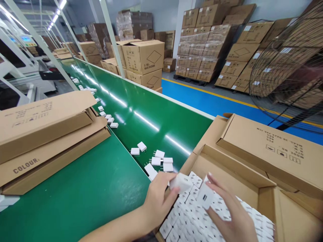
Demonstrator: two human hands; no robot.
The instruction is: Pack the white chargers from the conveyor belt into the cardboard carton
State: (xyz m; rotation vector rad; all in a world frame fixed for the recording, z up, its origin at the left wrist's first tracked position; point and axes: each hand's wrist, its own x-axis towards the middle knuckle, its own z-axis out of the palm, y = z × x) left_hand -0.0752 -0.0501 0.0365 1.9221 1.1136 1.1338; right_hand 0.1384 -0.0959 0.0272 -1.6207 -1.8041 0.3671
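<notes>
Holding one small white plug each, both hands are over an open brown box point(228, 163). The left hand point(159, 192) pinches its plug, the left plug point(182, 183), between thumb and fingers. That plug lies mostly sideways, its long way running from left to right, and a small dark mark shows near its top right. The right hand point(228, 205) grips the right plug point(205, 195) by its sides, with the thumb low and the fingers high. This one stands more up and down, leaning a bit to the right at the top. Its dark slot faces the camera. The two plugs are near each other but apart.

Under the hands, rows of packed plugs point(186, 220) fill much of the box, their metal pins showing on top. To the left, loose plugs point(155, 161) lie on the shiny green belt point(161, 117). They point different ways: some have pins to the left, and one has pins to the lower right.
</notes>
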